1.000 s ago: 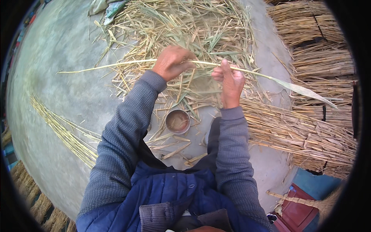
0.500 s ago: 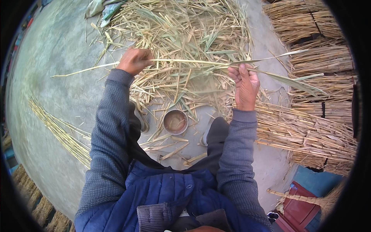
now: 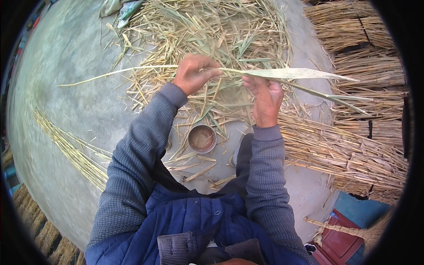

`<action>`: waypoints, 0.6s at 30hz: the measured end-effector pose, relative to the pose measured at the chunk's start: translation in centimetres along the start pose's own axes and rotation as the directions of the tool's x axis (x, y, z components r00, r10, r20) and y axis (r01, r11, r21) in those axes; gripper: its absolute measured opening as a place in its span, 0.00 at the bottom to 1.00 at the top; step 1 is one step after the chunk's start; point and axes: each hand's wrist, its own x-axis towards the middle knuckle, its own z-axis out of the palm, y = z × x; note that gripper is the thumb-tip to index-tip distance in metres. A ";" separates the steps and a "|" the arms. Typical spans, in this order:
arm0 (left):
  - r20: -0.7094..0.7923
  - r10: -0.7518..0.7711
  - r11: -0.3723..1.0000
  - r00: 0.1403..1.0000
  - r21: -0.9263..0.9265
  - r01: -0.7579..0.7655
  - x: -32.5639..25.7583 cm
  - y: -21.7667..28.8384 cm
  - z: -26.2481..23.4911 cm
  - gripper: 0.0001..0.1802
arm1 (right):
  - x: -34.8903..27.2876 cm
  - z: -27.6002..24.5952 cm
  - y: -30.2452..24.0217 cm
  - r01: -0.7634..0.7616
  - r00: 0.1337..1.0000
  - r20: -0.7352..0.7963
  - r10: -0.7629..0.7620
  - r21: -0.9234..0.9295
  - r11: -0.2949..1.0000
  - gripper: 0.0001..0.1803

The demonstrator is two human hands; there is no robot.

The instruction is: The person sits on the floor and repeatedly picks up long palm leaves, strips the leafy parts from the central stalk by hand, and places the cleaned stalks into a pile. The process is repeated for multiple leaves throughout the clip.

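Note:
A long pale reed stalk runs crosswise in front of me, its thin end reaching out to the left. My left hand is closed round it near the middle. Just to the right, my right hand pinches the same stalk where a broad, dry leaf splits away. Past the right hand the leafy end of the stalk goes on toward the bundles. Under both hands lies a wide heap of cut leaves and straw.
A round metal bowl stands on the concrete floor between my feet. To the left lies a sheaf of thin peeled stalks. Tied reed bundles line the right side, with a straw broom near a dark red object below them.
My left hand has slid right along the stalk, closer to my right hand. The right hand has shifted slightly left, and the leaf now stands out broad and flat.

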 end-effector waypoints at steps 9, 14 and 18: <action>-0.341 -0.422 0.794 0.840 -0.587 0.160 0.9 -3.2 -8.1 0.11 | 0.8 -2.8 0.5 -0.050 0.994 -0.102 0.045 -0.049 0.998 0.14; -0.247 -0.140 0.726 0.959 0.633 0.269 -0.2 -4.8 -6.8 0.22 | 0.7 -1.8 1.0 -0.144 0.989 -0.038 0.146 0.058 0.988 0.13; 0.050 0.098 0.973 0.994 0.206 -0.107 0.5 -1.9 -2.5 0.22 | 0.4 0.0 1.8 -0.161 0.986 0.072 0.152 0.142 0.977 0.14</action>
